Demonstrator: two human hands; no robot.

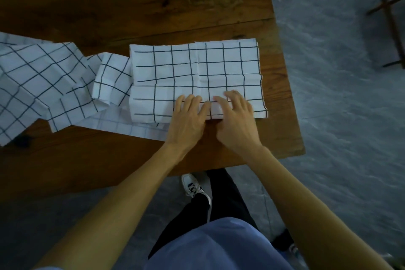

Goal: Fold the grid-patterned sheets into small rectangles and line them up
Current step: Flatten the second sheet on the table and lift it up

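Roughly midway is my reading of the job: one grid-patterned sheet lies at the centre of the frame on the wooden table, already doubled into a long band, with its near strip turned up over itself and not yet a small rectangle. Both hands sit side by side on that near strip, a little right of centre. The left hand lies flat with its fingers straight and close together, pressing the fold down; the right hand rests just beside it, fingers spread and lightly bent over the paper, holding nothing that I can see. To the left of the frame a loose heap of unfolded sheets sprawls crumpled, touching the left end of the folded piece, and a paler sheet pokes out underneath towards the lower centre. Counting: one sheet partly folded, at least two more still open in the heap, though where one ends and the next begins cannot be told. No finished small rectangle shows anywhere, and no row has been started, so further folds on this sheet, all of the heap, and the lining-up seem still to come.
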